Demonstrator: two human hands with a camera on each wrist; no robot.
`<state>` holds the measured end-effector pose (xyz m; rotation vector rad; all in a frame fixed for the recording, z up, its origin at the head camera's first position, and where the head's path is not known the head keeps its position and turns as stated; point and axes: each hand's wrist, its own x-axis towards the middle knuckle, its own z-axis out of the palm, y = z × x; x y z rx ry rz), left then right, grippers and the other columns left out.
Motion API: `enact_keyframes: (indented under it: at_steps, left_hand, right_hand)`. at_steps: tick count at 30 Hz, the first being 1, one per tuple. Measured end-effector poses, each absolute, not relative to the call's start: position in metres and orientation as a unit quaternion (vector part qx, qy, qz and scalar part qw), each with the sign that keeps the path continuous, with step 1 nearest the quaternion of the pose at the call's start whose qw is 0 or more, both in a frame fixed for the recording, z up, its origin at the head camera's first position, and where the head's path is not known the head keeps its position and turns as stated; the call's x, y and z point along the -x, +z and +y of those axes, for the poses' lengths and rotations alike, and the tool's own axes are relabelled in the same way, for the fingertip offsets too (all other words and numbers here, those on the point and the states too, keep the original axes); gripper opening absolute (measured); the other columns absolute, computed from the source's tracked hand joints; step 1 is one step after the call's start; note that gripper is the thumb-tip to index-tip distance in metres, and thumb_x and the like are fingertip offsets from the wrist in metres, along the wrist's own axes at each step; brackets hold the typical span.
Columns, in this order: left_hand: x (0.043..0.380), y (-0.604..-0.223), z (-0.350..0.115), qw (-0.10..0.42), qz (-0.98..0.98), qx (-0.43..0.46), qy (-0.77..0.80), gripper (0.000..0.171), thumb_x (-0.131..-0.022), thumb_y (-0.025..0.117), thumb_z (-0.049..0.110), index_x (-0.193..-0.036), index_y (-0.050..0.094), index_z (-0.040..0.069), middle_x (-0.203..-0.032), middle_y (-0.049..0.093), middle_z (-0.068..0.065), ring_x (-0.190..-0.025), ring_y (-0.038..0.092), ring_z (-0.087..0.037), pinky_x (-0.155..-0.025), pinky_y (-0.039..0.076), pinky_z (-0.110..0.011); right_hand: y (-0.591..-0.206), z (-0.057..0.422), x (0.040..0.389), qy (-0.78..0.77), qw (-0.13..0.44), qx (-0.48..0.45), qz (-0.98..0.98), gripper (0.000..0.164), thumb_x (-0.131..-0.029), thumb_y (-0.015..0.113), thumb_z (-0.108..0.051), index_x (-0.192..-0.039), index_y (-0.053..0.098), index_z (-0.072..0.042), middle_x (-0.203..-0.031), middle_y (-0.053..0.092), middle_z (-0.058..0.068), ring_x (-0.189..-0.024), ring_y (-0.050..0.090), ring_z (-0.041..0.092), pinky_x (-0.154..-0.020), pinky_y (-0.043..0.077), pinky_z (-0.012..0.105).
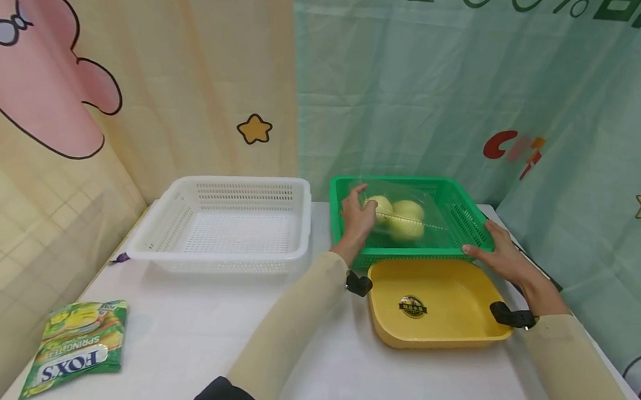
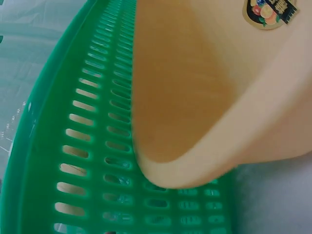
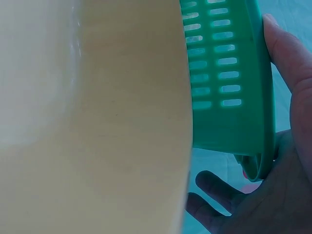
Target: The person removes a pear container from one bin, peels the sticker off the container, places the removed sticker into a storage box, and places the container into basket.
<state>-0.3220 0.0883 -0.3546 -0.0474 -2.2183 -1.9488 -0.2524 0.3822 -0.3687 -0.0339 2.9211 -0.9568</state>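
My left hand (image 1: pixel 358 217) is over the left side of a green slotted basket (image 1: pixel 405 252), pinching the edge of a clear plastic bag (image 1: pixel 436 222). Inside the bag are round pale yellow-green fruits (image 1: pixel 407 222), lying in the basket. At the basket's front right corner, my right hand (image 1: pixel 506 260) grips the rim. In the right wrist view its thumb (image 3: pixel 287 53) lies along the outside of the rim, with other fingers below. A yellow basin (image 1: pixel 457 309) stands in front of the basket. The left wrist view shows the basin's corner (image 2: pixel 180 175) overlapping the basket's slotted wall (image 2: pixel 75 151), with no left fingers clearly visible.
A white slotted basket (image 1: pixel 212 259) stands to the left of the green one. Near the table's left edge lies a green FOX'S packet (image 1: pixel 77 344). Printed curtains (image 1: pixel 195 94) hang behind and beside the white table (image 1: pixel 191 327).
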Motion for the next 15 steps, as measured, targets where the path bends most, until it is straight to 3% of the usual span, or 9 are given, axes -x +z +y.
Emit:
enact_keyframes:
  at_steps: [6, 15]
  left_hand:
    - [0.3211, -0.3550, 0.0882, 0.063, -0.760, 0.015, -0.647, 0.047, -0.090, 0.049, 0.020, -0.136, 0.044, 0.025, -0.143, 0.034, -0.013, -0.131, 0.031, -0.033, -0.100, 0.036, -0.048]
    - [0.3182, -0.3539, 0.0820, 0.002, -0.785, 0.029, -0.619, 0.048, -0.092, 0.046, 0.015, -0.138, 0.039, 0.027, -0.143, 0.028, -0.017, -0.112, 0.036, -0.032, -0.071, 0.036, -0.037]
  right_hand:
    - [-0.3695, 0.3833, 0.2535, -0.313, 0.037, 0.015, 0.949, 0.102, -0.090, 0.051, -0.053, -0.148, -0.012, 0.002, -0.152, -0.016, 0.032, -0.138, 0.000, 0.055, -0.105, 0.010, 0.073]
    - [-0.3690, 0.3841, 0.2545, -0.321, 0.054, 0.011, 0.945, 0.102, -0.090, 0.052, -0.053, -0.148, -0.015, -0.002, -0.152, -0.019, 0.030, -0.138, -0.002, 0.055, -0.104, 0.011, 0.073]
